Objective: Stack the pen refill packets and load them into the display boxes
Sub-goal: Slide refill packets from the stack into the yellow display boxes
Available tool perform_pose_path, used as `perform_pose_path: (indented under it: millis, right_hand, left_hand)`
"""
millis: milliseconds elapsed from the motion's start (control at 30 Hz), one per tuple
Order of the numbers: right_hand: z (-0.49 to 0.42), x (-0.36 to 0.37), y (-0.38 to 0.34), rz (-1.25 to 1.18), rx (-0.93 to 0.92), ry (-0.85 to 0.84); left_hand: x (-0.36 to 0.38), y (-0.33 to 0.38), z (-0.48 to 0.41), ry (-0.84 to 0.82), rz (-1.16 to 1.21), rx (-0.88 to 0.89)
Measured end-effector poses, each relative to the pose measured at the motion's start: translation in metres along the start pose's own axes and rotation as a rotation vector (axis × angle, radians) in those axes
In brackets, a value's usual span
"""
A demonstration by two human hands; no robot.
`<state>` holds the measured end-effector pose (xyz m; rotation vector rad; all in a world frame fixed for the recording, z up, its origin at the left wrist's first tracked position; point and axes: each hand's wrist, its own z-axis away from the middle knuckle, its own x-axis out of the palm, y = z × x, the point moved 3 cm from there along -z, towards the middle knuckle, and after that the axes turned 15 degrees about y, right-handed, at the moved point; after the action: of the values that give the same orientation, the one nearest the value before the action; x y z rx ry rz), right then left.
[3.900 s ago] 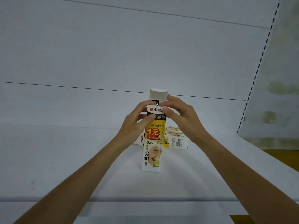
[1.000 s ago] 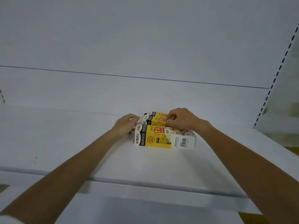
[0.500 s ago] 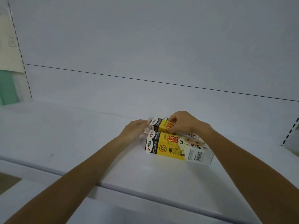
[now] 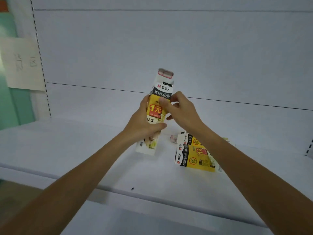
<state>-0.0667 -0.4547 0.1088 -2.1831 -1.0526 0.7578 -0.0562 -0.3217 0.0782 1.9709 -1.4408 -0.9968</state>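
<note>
Three yellow and white boxes are in view. One display box point(image 4: 162, 90) is held upright above the white shelf point(image 4: 84, 158), its open top showing the pink ends of refill packets point(image 4: 165, 75). The left hand point(image 4: 144, 122) wraps around its lower half, thumb across the front. The right hand point(image 4: 183, 111) pinches the right edge higher up, thumb on the printed face. Two other boxes lie flat on the shelf, just right of it, the front box point(image 4: 196, 160) touching the back box point(image 4: 189, 140). A paper sheet point(image 4: 22, 65) hangs at far left.
</note>
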Motion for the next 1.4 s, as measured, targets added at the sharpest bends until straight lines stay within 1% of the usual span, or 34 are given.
perform_pose_path:
  millis: [100, 167, 300, 400, 567, 733, 867, 900, 967, 1067, 1167, 1300, 1400]
  right_hand:
    - [0.01, -0.001, 0.002, -0.041, -0.076, 0.007]
    - [0.016, 0.0, 0.003, -0.105, -0.081, 0.003]
    - [0.025, 0.004, -0.004, -0.131, -0.115, -0.002]
    - [0.031, 0.009, -0.011, -0.125, -0.137, -0.009]
    - [0.036, 0.012, -0.023, -0.143, -0.125, -0.036]
    - [0.036, 0.008, -0.021, -0.143, -0.098, -0.002]
    - [0.036, 0.009, -0.019, -0.227, -0.014, -0.054]
    - [0.036, 0.01, -0.019, -0.222, -0.025, -0.041]
    - [0.037, 0.012, -0.021, -0.183, -0.098, 0.039]
    - [0.039, 0.014, -0.025, -0.22, -0.138, 0.172]
    - [0.035, 0.012, -0.029, -0.255, -0.136, 0.19]
    - [0.031, 0.01, -0.031, -0.13, -0.181, 0.125]
    - [0.029, 0.011, -0.029, -0.064, -0.218, 0.135]
  left_hand:
    - [-0.012, -0.019, 0.011, -0.063, 0.076, -0.082]
    - [-0.014, -0.029, 0.019, -0.103, 0.12, -0.087]
    - [-0.02, -0.029, 0.017, -0.046, 0.196, -0.06]
    - [-0.03, -0.021, 0.014, -0.007, 0.219, 0.024]
    - [-0.037, -0.014, 0.015, -0.028, 0.304, 0.05]
    - [-0.034, -0.015, 0.016, -0.016, 0.27, 0.152]
    - [-0.033, -0.016, 0.012, -0.018, 0.265, 0.162]
    - [-0.032, -0.016, 0.01, -0.016, 0.281, 0.142]
    - [-0.032, -0.017, 0.008, -0.017, 0.306, 0.098]
    - [-0.032, -0.017, 0.008, -0.012, 0.293, 0.095]
    - [-0.032, -0.018, 0.01, -0.006, 0.279, 0.101]
    - [-0.032, -0.018, 0.011, 0.026, 0.294, 0.107]
    - [-0.034, -0.017, 0.011, 0.03, 0.314, 0.117]
